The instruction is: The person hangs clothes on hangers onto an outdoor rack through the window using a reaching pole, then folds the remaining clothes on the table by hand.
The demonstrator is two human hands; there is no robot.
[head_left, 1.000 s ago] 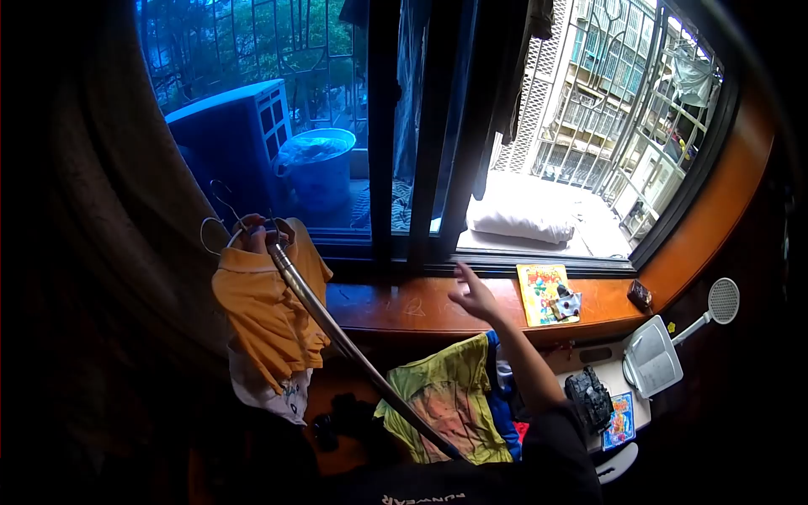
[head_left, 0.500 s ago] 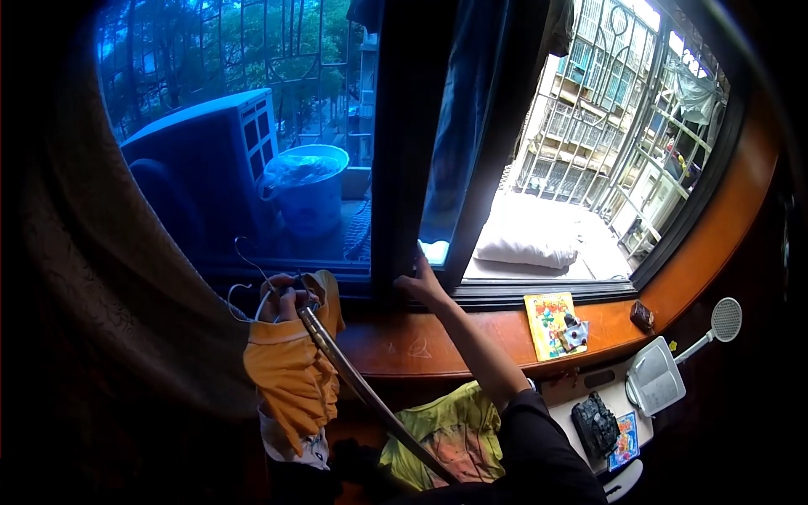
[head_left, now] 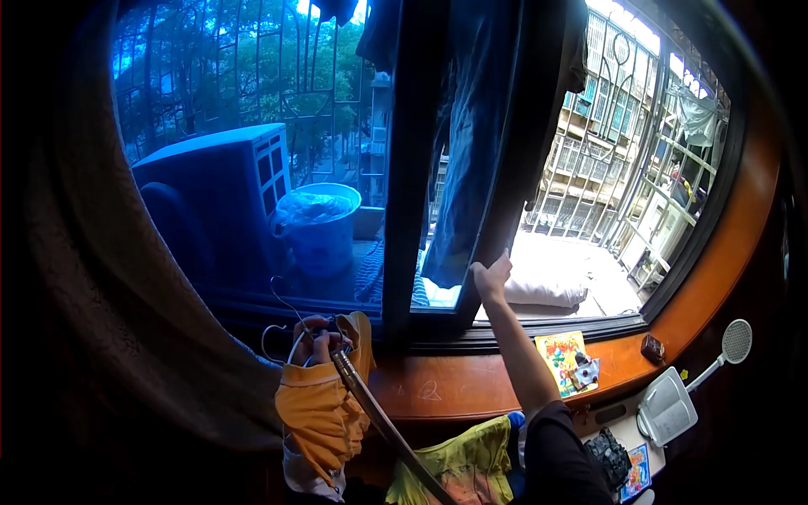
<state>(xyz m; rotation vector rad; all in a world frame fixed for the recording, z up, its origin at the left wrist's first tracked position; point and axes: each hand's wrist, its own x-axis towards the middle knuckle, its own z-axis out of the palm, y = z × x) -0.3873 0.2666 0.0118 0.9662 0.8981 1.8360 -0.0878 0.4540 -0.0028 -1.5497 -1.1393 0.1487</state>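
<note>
My left hand (head_left: 316, 343) is closed around wire clothes hangers (head_left: 273, 341), just in front of the window's lower track. An orange garment (head_left: 320, 412) with a white part below hangs beneath that hand. The upper end of a shiny metal pole (head_left: 383, 418) meets the same hand, and its lower end runs down toward me. To the right, my right hand (head_left: 494, 279) grips the outer edge of the dark sliding window sash (head_left: 492, 219), thumb on the near side. Some of its fingers are hidden.
A wooden sill (head_left: 446, 387) carries a yellow booklet (head_left: 564, 358) and a small dark box (head_left: 652, 348). Below are a yellow-green shirt (head_left: 459, 463), a white fly swatter (head_left: 736, 341) and a black bag (head_left: 610, 454). Outside stands a bucket (head_left: 320, 240); a curtain (head_left: 84, 227) hangs left.
My right hand has moved rightward from the middle of the window frame to the sash's outer edge. My left hand still holds the hangers. The view has tilted, so things sit lower.
</note>
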